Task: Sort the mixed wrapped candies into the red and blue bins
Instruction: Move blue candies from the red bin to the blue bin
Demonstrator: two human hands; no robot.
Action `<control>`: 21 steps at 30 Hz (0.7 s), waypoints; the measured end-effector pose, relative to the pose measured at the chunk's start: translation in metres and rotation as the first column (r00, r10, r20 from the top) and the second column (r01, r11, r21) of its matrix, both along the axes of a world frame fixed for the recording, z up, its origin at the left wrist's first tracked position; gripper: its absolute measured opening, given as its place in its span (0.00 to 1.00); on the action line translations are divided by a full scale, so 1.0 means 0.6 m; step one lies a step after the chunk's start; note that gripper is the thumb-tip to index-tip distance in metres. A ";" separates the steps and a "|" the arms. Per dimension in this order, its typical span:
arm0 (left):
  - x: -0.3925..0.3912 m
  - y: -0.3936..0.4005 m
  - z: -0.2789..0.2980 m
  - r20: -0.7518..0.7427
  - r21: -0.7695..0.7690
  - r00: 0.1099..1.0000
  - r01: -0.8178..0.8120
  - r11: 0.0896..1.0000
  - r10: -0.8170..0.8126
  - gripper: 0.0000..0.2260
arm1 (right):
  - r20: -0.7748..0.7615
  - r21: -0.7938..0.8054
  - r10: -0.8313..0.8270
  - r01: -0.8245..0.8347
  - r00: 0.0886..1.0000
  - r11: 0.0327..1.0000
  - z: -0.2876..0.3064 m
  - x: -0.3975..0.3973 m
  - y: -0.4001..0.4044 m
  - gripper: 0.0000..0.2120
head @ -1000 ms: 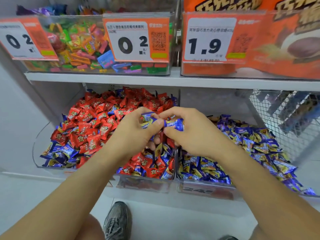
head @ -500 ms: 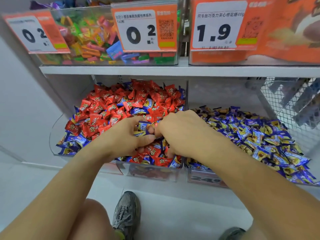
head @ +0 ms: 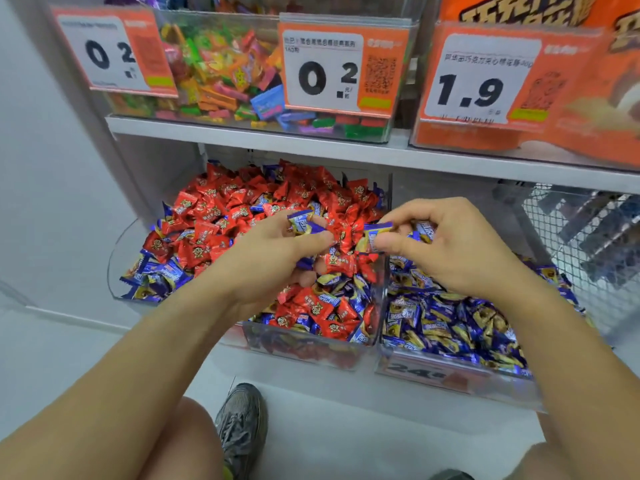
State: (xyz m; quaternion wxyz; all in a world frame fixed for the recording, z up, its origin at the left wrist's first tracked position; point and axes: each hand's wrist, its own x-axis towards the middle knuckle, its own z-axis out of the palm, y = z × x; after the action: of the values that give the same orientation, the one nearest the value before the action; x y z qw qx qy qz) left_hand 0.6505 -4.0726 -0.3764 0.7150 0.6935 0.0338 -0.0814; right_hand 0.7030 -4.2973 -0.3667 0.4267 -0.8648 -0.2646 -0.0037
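The left hand [head: 277, 261] and right hand [head: 446, 251] are each pinching a light, crinkly blue candy [head: 300, 223] by its twisted wrapper end.

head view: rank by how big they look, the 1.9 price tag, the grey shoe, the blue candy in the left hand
1. 1.9 price tag
2. grey shoe, though it sits nearer the camera, so true size is unsure
3. blue candy pinched in the left hand
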 end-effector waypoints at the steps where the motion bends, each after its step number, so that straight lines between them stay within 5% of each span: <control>1: 0.005 -0.014 0.004 0.004 -0.026 1.000 0.016 1.000 -0.016 0.08 | -0.060 0.043 -0.004 0.007 0.998 0.999 -0.001 0.001 -0.013 0.05; 3: 0.019 -0.048 0.010 0.067 0.048 0.997 0.042 0.998 -0.046 0.08 | -0.153 0.069 -0.026 0.037 0.988 0.997 -0.006 0.005 -0.042 0.04; 5: 0.037 -0.085 0.014 0.196 0.283 0.972 0.069 0.957 -0.128 0.07 | -0.180 0.069 -0.086 0.100 0.980 0.993 -0.011 0.009 -0.070 0.03; 10: 0.072 -0.189 0.009 0.352 0.638 0.871 0.045 0.769 -0.342 0.14 | -0.190 0.050 -0.219 0.232 0.957 0.971 -0.008 0.012 -0.144 0.06; 13: 0.097 -0.208 -0.014 0.308 0.835 0.833 -0.005 0.550 -0.460 0.23 | -0.178 0.017 -0.264 0.271 0.948 0.962 -0.009 0.013 -0.177 0.05; 15: 0.097 -0.192 -0.021 0.341 0.872 0.836 -0.110 0.477 -0.430 0.24 | -0.115 -0.075 -0.273 0.266 0.955 0.961 -0.010 0.011 -0.187 0.08; 18: 0.068 -0.143 -0.015 0.514 0.809 0.766 -0.283 0.515 -0.386 0.15 | -0.073 -0.194 -0.267 0.249 0.961 0.949 -0.007 0.008 -0.183 0.12; 21: 0.032 -0.072 -0.008 0.475 0.836 0.810 -0.293 0.464 -0.344 0.11 | 0.063 -0.330 -0.242 0.249 0.968 0.911 -0.003 0.006 -0.149 0.13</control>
State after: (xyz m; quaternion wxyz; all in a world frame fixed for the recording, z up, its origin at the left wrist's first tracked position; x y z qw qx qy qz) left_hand 0.6698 -4.1159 -0.3812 0.2210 0.9492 -0.1621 0.1545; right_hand 0.7068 -4.3869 -0.3688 0.2668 -0.9510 -0.1550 -0.0214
